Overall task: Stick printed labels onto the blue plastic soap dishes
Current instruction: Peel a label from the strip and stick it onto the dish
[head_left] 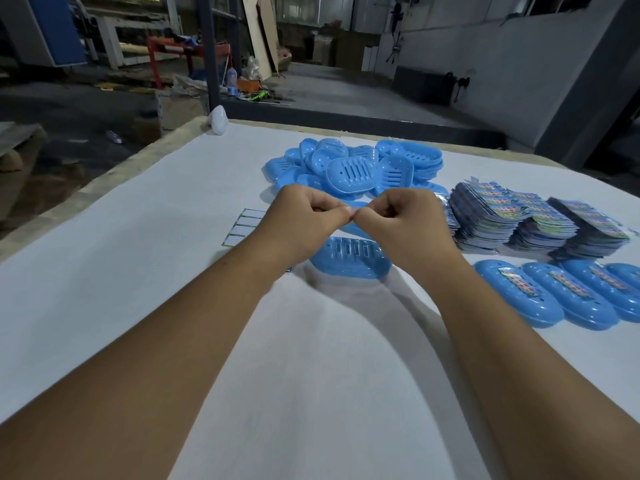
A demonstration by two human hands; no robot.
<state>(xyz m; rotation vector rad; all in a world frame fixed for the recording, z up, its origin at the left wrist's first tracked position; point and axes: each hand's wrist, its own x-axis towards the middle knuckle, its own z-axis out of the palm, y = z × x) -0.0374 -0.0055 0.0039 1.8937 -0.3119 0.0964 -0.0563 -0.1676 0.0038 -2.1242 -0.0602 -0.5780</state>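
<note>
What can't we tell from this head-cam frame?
- Between the fingertips: left hand and right hand pinch together; whatever they hold is too small to see.
- Sticker sheet: its right part is hidden by the left forearm.
- Label stacks: print too small to read.
- Labelled dishes: row cut off by the right edge, count unknown.
- Dish under the hands: far end covered by the wrists.

L hand (304, 211) & R hand (398, 216) fingertips pinched together above blue soap dish (349, 261) on table (138, 271).
</note>
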